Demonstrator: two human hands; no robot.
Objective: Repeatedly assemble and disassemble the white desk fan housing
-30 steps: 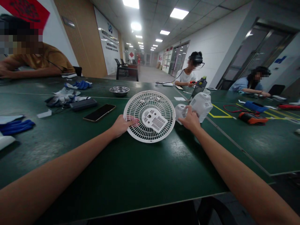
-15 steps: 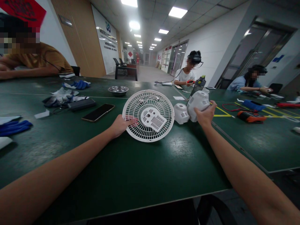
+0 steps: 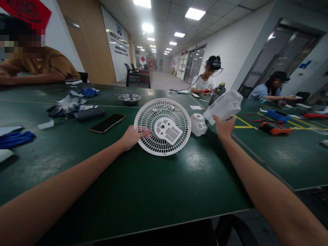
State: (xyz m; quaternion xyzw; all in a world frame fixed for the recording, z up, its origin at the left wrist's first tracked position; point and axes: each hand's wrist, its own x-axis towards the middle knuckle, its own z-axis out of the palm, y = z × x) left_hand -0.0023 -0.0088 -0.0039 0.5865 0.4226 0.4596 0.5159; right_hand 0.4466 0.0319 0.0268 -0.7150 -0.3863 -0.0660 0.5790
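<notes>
A round white fan grille (image 3: pixel 167 131) stands tilted over the green table (image 3: pixel 143 194), its slotted hub facing me. My left hand (image 3: pixel 133 137) grips its left rim, with fingers behind the bars. On the right, my right hand (image 3: pixel 224 127) holds a white plastic housing (image 3: pixel 227 105) raised and tilted, its vented end toward the upper right. A smaller white vented cover (image 3: pixel 198 124) sits on the table between the grille and my right hand.
A phone (image 3: pixel 107 123), a metal bowl (image 3: pixel 129 99), a black case (image 3: pixel 89 114) and blue gloves (image 3: pixel 16 140) lie to the left. An orange-black meter (image 3: pixel 274 128) lies right. A dark bottle stands behind the housing. Several people sit around.
My right hand has turned the white housing, so its vented end now points up and right. The grille and my left hand have hardly moved.
</notes>
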